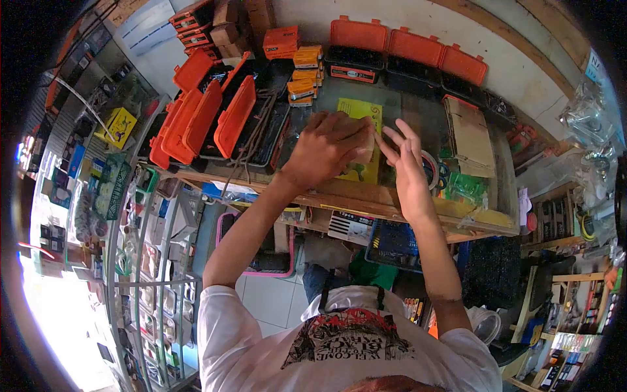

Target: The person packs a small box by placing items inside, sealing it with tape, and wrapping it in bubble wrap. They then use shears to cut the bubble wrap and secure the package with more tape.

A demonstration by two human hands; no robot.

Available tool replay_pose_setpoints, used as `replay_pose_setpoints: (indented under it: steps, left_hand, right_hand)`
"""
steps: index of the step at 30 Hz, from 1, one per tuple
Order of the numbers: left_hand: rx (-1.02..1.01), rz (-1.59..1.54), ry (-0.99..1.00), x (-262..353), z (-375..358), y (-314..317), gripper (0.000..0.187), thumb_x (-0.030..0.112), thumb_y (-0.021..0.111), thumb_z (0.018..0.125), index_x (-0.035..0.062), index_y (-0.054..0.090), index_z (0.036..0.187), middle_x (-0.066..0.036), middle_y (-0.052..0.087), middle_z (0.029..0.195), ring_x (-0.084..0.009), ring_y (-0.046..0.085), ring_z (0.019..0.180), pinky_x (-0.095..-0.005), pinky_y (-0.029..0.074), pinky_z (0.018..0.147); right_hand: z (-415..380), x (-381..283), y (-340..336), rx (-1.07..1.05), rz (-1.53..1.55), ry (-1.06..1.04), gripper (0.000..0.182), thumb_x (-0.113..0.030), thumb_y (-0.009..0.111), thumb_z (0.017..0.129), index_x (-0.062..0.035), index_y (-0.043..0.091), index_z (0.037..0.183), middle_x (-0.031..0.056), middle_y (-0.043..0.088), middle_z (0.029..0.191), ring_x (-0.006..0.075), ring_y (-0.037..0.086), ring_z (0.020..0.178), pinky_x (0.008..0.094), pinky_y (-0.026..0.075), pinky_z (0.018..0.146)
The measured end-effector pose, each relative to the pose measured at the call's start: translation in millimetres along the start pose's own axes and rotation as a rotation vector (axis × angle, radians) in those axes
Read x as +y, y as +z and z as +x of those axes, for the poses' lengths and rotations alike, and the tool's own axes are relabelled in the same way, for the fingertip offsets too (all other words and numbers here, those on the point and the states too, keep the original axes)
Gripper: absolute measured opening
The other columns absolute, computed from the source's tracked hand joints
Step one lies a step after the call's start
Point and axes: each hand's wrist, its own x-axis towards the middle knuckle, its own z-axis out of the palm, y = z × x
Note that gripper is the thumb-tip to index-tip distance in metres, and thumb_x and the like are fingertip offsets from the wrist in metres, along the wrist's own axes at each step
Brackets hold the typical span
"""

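Note:
My left hand (pixel 325 147) curls over a small light-brown box (pixel 363 155) at the front of the glass-topped counter (pixel 405 104). Its fingers cover most of the box. Just to the right, my right hand (pixel 411 163) is open, fingers stretched and spread, with the fingertips close to the box's right side. Under the box lies a yellow printed sheet (pixel 360 108) with dark lettering, partly hidden by my hands. Beside my right wrist are a roll of tape (pixel 429 168) and dark-handled scissors (pixel 443 175).
Black cases with raised orange lids (pixel 236 117) crowd the counter's left, with a dark cord (pixel 258 130) draped there. Small orange boxes (pixel 304 78) are stacked behind. More open cases (pixel 356 52) line the wall. Flattened cardboard (pixel 471 140) and green plastic packets (pixel 467 187) lie right.

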Motion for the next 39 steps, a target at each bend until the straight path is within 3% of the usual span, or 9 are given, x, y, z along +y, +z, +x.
replay_pose_setpoints:
  steps: [5,11,14,20,23,27,33,36,39]
  left_hand:
    - [-0.013,0.01,-0.008,-2.8,-3.0,5.0,0.052,0.031,0.066,0.09,0.0124,0.057,0.138,-0.003,0.06,0.135,-0.0297,0.053,0.121,-0.0484,0.039,0.108]
    - [-0.03,-0.012,-0.099,1.4,-2.6,3.1,0.061,0.034,0.064,0.093,0.0115,0.045,0.146,-0.014,0.058,0.128,-0.0321,0.052,0.121,-0.0494,0.038,0.109]
    - [-0.011,-0.016,-0.095,3.2,0.2,-0.8,0.063,0.035,0.067,0.091,0.0141,0.047,0.147,-0.016,0.061,0.123,-0.0361,0.056,0.116,-0.0488,0.046,0.102]
    - [-0.01,-0.038,-0.109,2.6,-0.4,0.1,0.062,0.038,0.066,0.091,0.0152,0.047,0.146,-0.017,0.061,0.121,-0.0375,0.056,0.114,-0.0492,0.046,0.101]
    - [-0.05,-0.052,-0.132,6.6,1.0,-4.5,0.057,0.033,0.066,0.092,0.0136,0.048,0.143,-0.015,0.06,0.123,-0.0329,0.052,0.121,-0.0492,0.038,0.109]
    - [-0.003,0.023,-0.033,1.4,-2.5,3.6,0.053,0.032,0.066,0.092,0.0133,0.052,0.14,-0.009,0.062,0.128,-0.0311,0.052,0.123,-0.0503,0.038,0.108]
    - [-0.009,0.006,-0.022,1.0,-1.2,2.7,0.05,0.031,0.065,0.091,0.011,0.055,0.137,-0.007,0.063,0.129,-0.0302,0.052,0.122,-0.0497,0.039,0.107]
    - [-0.016,0.0,-0.033,2.9,0.1,0.2,0.051,0.03,0.065,0.091,0.0096,0.055,0.137,-0.008,0.063,0.128,-0.0304,0.054,0.12,-0.0493,0.04,0.106]
    - [-0.021,0.009,-0.033,3.4,1.1,0.4,0.053,0.03,0.065,0.091,0.009,0.055,0.139,-0.008,0.064,0.127,-0.0307,0.054,0.118,-0.0492,0.04,0.105]
  right_hand:
    - [-8.5,3.8,-5.7,-0.047,0.205,-0.035,0.066,-0.049,0.033,0.108,-0.0003,0.028,0.153,0.0261,0.04,0.151,0.0388,0.041,0.141,0.048,0.023,0.12]
    - [-10.4,-6.1,-3.9,-0.065,0.383,-0.024,0.069,-0.048,0.034,0.108,0.0075,0.029,0.15,0.0329,0.045,0.143,0.0428,0.04,0.14,0.0501,0.024,0.12]
    - [-10.4,-3.8,-4.2,-0.058,0.443,-0.015,0.069,-0.047,0.034,0.108,0.0079,0.029,0.149,0.0357,0.044,0.142,0.044,0.039,0.14,0.0502,0.024,0.121]
    - [-8.6,-4.4,-5.9,-0.036,0.485,0.038,0.068,-0.048,0.034,0.108,0.0074,0.032,0.148,0.0389,0.041,0.143,0.0456,0.037,0.141,0.0496,0.023,0.121]
    - [-7.9,-5.1,-6.9,-0.027,0.516,0.062,0.068,-0.049,0.035,0.108,0.0072,0.033,0.147,0.0389,0.041,0.142,0.0457,0.036,0.141,0.0493,0.022,0.122]
    - [-7.2,-6.2,-8.1,-0.02,0.547,0.096,0.068,-0.048,0.04,0.107,0.007,0.033,0.147,0.0382,0.041,0.143,0.0455,0.035,0.142,0.049,0.02,0.122]
    - [-4.4,-10.4,1.3,0.156,0.239,0.18,0.064,-0.037,0.057,0.103,0.0068,0.035,0.144,0.0294,0.059,0.13,0.0313,0.054,0.132,0.0383,0.035,0.109]
    - [4.0,4.2,4.5,0.3,0.11,0.189,0.062,-0.028,0.069,0.097,0.0058,0.038,0.139,0.0229,0.067,0.12,0.0243,0.065,0.116,0.0317,0.044,0.095]
    - [11.6,23.5,4.0,0.37,0.131,0.124,0.061,-0.02,0.078,0.09,0.0039,0.041,0.133,0.0194,0.071,0.113,0.0227,0.07,0.103,0.0284,0.048,0.083]
